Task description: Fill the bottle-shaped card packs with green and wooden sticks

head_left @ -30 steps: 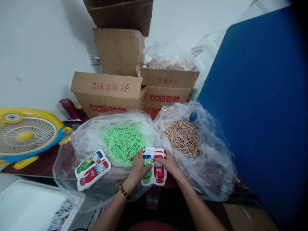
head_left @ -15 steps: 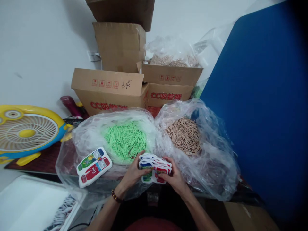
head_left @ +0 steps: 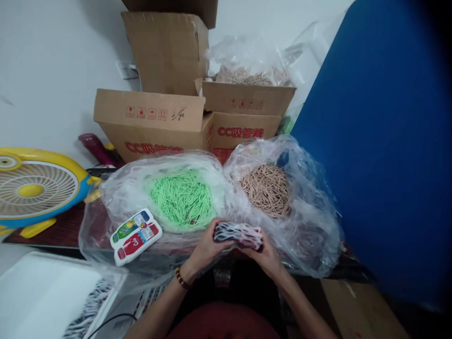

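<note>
My left hand (head_left: 207, 245) and my right hand (head_left: 267, 256) hold a stack of bottle-shaped cards (head_left: 238, 234) between them, one hand at each end. The stack is tipped so that its wavy white edges face up, and the printed fronts are mostly hidden. To the left, on clear plastic, lies another bottle-shaped card or pile of cards (head_left: 136, 237) with green and red bottle prints. Beyond my hands, thin green sticks (head_left: 181, 197) fill an open plastic bag, and thin brown sticks (head_left: 268, 190) fill a second bag on its right.
Cardboard boxes (head_left: 148, 110) stand behind the bags, one holding a bag of brown sticks (head_left: 247, 75). A yellow and blue fan (head_left: 31, 190) is on the left. Below it sits a white tray (head_left: 38, 292) with stacked cards inside. A large blue panel (head_left: 381, 141) borders the right.
The stack has turned from showing its printed front to showing its edges. Both hands have shifted slightly right with it, and the camera view has moved a little.
</note>
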Demonstrator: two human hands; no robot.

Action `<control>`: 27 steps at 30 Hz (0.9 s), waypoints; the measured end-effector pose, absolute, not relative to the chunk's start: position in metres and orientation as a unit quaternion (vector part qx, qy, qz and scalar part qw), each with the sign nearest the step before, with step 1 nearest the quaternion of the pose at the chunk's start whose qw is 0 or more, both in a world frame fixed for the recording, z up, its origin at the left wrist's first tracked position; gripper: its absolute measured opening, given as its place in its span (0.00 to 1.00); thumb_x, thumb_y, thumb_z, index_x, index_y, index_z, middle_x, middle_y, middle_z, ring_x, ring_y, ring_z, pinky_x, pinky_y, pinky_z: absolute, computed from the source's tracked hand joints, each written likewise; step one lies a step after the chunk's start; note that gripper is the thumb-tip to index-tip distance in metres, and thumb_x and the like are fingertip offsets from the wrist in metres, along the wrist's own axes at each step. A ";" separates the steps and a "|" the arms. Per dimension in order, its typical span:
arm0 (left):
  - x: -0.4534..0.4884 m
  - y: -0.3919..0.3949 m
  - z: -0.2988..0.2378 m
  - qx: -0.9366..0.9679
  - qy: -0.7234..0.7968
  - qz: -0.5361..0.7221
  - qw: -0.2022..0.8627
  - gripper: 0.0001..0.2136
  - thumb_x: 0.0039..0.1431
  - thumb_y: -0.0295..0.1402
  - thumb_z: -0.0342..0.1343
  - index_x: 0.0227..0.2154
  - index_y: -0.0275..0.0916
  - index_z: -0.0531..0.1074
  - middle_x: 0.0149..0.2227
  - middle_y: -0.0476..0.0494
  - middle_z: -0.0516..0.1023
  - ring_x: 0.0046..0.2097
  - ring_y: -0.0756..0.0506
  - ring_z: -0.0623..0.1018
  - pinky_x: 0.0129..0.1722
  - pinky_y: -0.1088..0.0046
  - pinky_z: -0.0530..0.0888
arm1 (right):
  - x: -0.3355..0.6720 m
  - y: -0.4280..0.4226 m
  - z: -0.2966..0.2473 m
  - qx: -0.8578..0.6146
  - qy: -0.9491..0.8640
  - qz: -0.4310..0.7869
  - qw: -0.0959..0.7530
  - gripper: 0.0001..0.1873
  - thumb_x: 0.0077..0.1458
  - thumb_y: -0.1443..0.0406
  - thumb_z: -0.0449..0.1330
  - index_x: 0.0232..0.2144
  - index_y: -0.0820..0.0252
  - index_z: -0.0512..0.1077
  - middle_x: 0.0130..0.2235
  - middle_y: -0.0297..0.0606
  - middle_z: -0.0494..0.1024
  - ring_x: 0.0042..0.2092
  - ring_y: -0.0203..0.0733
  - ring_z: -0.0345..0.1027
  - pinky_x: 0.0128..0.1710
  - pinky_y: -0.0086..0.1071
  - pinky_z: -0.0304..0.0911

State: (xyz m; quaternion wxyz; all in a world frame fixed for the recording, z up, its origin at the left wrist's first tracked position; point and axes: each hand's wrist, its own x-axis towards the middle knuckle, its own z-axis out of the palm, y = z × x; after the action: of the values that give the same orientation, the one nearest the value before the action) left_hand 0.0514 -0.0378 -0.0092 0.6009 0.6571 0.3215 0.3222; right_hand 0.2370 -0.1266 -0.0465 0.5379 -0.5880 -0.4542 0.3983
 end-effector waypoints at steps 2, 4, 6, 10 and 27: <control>0.051 -0.039 -0.022 0.659 0.329 0.309 0.601 0.22 0.50 0.35 0.64 0.47 0.39 0.65 0.42 0.44 0.75 0.43 0.45 0.74 0.45 0.68 0.69 | 0.235 -0.129 -0.059 -0.599 -0.455 0.389 0.531 0.28 0.44 0.60 0.68 0.47 0.57 0.64 0.44 0.40 0.78 0.44 0.48 0.73 0.46 0.42 0.67; 0.052 -0.040 -0.027 0.669 0.326 0.306 0.594 0.20 0.52 0.35 0.62 0.47 0.39 0.65 0.41 0.45 0.75 0.43 0.45 0.74 0.45 0.68 0.69 | 0.234 -0.127 -0.066 -0.601 -0.464 0.380 0.528 0.25 0.46 0.59 0.66 0.46 0.58 0.66 0.44 0.40 0.78 0.44 0.48 0.72 0.46 0.43 0.67; 0.054 -0.040 -0.024 0.673 0.321 0.309 0.590 0.17 0.54 0.36 0.61 0.44 0.38 0.67 0.40 0.44 0.75 0.42 0.45 0.73 0.45 0.69 0.69 | 0.235 -0.124 -0.066 -0.605 -0.466 0.370 0.529 0.21 0.48 0.58 0.65 0.43 0.58 0.68 0.43 0.41 0.78 0.44 0.48 0.72 0.47 0.44 0.66; 0.057 -0.040 -0.012 0.671 0.320 0.320 0.588 0.18 0.54 0.38 0.61 0.45 0.38 0.67 0.42 0.43 0.75 0.44 0.44 0.73 0.47 0.68 0.69 | 0.240 -0.121 -0.060 -0.605 -0.474 0.350 0.536 0.22 0.49 0.59 0.65 0.46 0.58 0.70 0.47 0.42 0.77 0.49 0.49 0.70 0.51 0.46 0.63; 0.051 -0.037 -0.011 0.724 0.282 0.346 0.526 0.17 0.55 0.34 0.60 0.48 0.43 0.72 0.52 0.40 0.72 0.54 0.41 0.70 0.58 0.61 0.64 | 0.231 -0.116 -0.055 -0.602 -0.508 0.350 0.506 0.23 0.50 0.60 0.63 0.49 0.57 0.71 0.49 0.43 0.77 0.50 0.52 0.70 0.52 0.48 0.64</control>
State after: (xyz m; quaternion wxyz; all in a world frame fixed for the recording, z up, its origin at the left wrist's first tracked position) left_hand 0.0508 -0.0371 -0.0114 0.5255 0.7242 0.2822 0.3461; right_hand 0.2307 -0.1155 -0.0551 0.5063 -0.6024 -0.5085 0.3496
